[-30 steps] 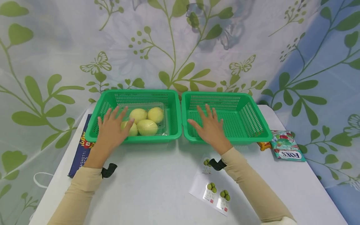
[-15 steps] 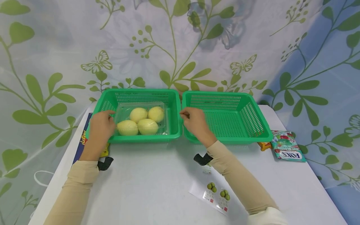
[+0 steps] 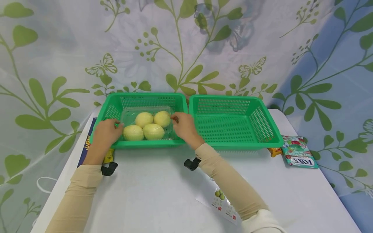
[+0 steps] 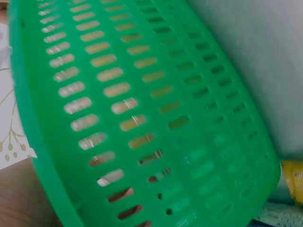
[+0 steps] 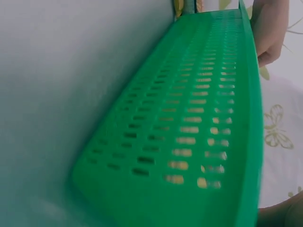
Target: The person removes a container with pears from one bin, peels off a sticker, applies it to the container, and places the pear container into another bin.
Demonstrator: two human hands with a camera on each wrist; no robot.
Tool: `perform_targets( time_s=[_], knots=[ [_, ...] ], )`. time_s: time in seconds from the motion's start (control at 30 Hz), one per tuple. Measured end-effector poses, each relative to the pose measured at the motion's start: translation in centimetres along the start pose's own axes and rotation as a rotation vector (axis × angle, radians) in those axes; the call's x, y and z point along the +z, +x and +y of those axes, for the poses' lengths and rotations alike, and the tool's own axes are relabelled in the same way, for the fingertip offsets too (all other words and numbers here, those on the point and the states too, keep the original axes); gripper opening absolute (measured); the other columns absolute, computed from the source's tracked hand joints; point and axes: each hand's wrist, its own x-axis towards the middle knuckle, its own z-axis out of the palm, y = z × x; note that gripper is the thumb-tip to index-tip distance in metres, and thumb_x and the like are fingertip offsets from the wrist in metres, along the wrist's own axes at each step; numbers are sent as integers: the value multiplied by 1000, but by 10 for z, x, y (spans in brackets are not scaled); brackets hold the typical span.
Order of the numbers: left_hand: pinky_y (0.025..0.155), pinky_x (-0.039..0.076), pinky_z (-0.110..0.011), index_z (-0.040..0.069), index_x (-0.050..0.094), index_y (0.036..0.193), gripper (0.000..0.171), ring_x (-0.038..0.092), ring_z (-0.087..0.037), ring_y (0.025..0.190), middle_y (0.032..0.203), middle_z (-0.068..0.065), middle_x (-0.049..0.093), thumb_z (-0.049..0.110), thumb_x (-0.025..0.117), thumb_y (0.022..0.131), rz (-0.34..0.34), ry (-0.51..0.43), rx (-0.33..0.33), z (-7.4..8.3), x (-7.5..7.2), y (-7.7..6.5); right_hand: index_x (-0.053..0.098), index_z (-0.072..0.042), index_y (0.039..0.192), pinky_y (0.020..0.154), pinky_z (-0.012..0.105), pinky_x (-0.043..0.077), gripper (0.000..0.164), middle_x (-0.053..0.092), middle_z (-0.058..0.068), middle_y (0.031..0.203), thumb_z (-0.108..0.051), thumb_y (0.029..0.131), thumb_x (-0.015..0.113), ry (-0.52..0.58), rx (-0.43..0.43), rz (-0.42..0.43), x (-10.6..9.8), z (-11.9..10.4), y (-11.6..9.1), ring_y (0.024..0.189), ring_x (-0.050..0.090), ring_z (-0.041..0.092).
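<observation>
A clear plastic box [image 3: 129, 113] with several pale yellow, oval fruits [image 3: 153, 131] sits in the left green basket [image 3: 145, 144]. My left hand [image 3: 106, 132] is at the box's left side, its fingers curled and the thumb and fingertips pinching the edge. On the opposite side, my right hand [image 3: 185, 127] reaches over the basket's right rim and pinches the box's right edge. Both wrist views mostly show the slotted outside wall of the basket [image 4: 109, 90], which hides the fingertips.
A second green basket [image 3: 224, 129] stands right beside the first, with a teal Fox's packet [image 3: 298, 152] and an orange wrapper [image 3: 275, 151] past it. A dark blue spaghetti pack [image 3: 84, 152] and a yellow packet [image 3: 108, 156] lie at left. Printed fruit labels [image 3: 220, 204] lie near my right forearm.
Both hands have gone from spread fingers to curled ones. My right hand has moved left from the second basket to the box's right edge; my left has settled at its left edge.
</observation>
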Motion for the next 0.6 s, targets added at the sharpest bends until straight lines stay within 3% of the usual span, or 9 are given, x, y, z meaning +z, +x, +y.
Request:
perform_targets(
  time_s=[0.13, 0.2, 0.27, 0.3, 0.37, 0.43, 0.5, 0.6],
  knots=[
    [56, 47, -36, -10, 59, 132, 49, 66, -37, 84, 116, -32, 68, 30, 50, 104, -64, 12, -15, -2, 2, 2, 68, 3, 124, 53, 23, 46, 28, 73, 19, 117, -7, 101, 56, 48, 19, 7, 12, -3, 5, 66, 65, 18],
    [58, 48, -37, -9, 58, 133, 49, 66, -39, 88, 119, -32, 66, 30, 49, 104, -69, 16, -20, -2, 2, 2, 64, 5, 129, 50, 24, 42, 31, 73, 23, 112, -5, 101, 54, 61, 39, -3, 17, -4, 8, 57, 55, 17],
    [59, 49, -39, -9, 58, 134, 49, 66, -41, 90, 121, -32, 65, 30, 48, 105, -76, 16, -26, -2, 3, 3, 59, 8, 133, 57, 30, 48, 34, 70, 27, 116, -3, 101, 53, 56, 57, -15, 20, -5, 10, 62, 54, 20],
    [60, 49, -39, -9, 57, 134, 50, 66, -41, 91, 122, -32, 65, 30, 47, 105, -79, 15, -31, -1, 3, 3, 55, 10, 136, 64, 33, 54, 37, 68, 28, 119, -3, 101, 51, 53, 67, -22, 21, -5, 10, 70, 60, 23],
    [61, 50, -41, -9, 56, 135, 50, 66, -43, 93, 123, -32, 64, 30, 46, 105, -88, 12, -35, -2, 2, 3, 49, 12, 141, 85, 41, 58, 42, 64, 30, 126, -3, 101, 50, 46, 90, -43, 24, -6, 12, 96, 67, 31],
    [63, 52, -43, -10, 55, 136, 51, 66, -45, 96, 123, -33, 63, 30, 46, 105, -93, 3, -38, -2, 2, 3, 42, 14, 144, 102, 48, 53, 47, 55, 31, 140, -5, 101, 49, 49, 119, -64, 25, -7, 13, 120, 60, 37],
    [65, 53, -45, -10, 54, 136, 51, 65, -46, 99, 122, -33, 63, 29, 45, 106, -97, -5, -36, -2, 3, 4, 38, 15, 147, 103, 50, 52, 50, 53, 32, 142, -6, 102, 47, 52, 145, -94, 27, -8, 13, 124, 58, 39],
    [70, 53, -49, -11, 54, 137, 51, 64, -48, 103, 123, -33, 63, 29, 45, 106, -98, -20, -27, -3, 4, 5, 36, 15, 148, 92, 49, 55, 51, 56, 32, 137, -7, 102, 46, 45, 171, -125, 27, -9, 13, 108, 62, 37]
  ],
)
